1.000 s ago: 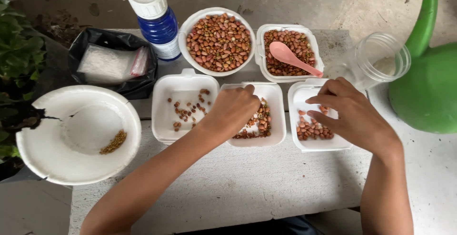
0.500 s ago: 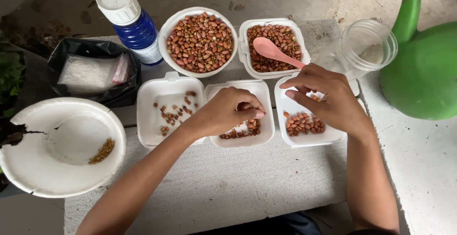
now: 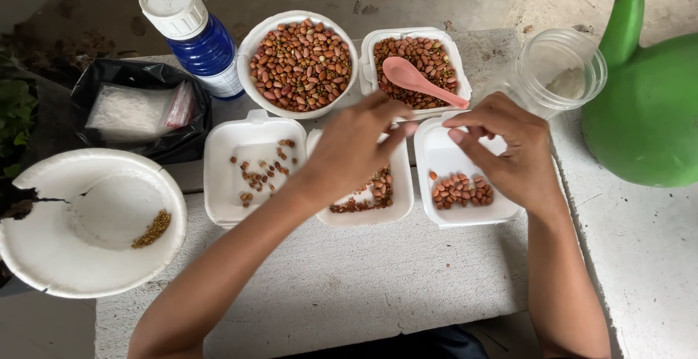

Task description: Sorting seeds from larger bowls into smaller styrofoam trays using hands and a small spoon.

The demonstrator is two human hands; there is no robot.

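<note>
Left hand [image 3: 356,148] hovers loosely open over the middle foam tray [image 3: 361,198]; right hand [image 3: 502,148], at three o'clock, pinches narrowly above glossy reddish peanuts [image 3: 459,190], contents indiscernible.

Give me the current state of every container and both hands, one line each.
Round bowl: heaped with peanuts.
Top tray: peanuts, pink spoon lying in it.
Left tray: few peanuts scattered.
Middle tray: partly hidden, some peanuts.
Right tray: small pile.
Blue bottle: capped.
Clear jar: open.
Left hand: over middle tray.
Right hand: fingers pinched.
</note>
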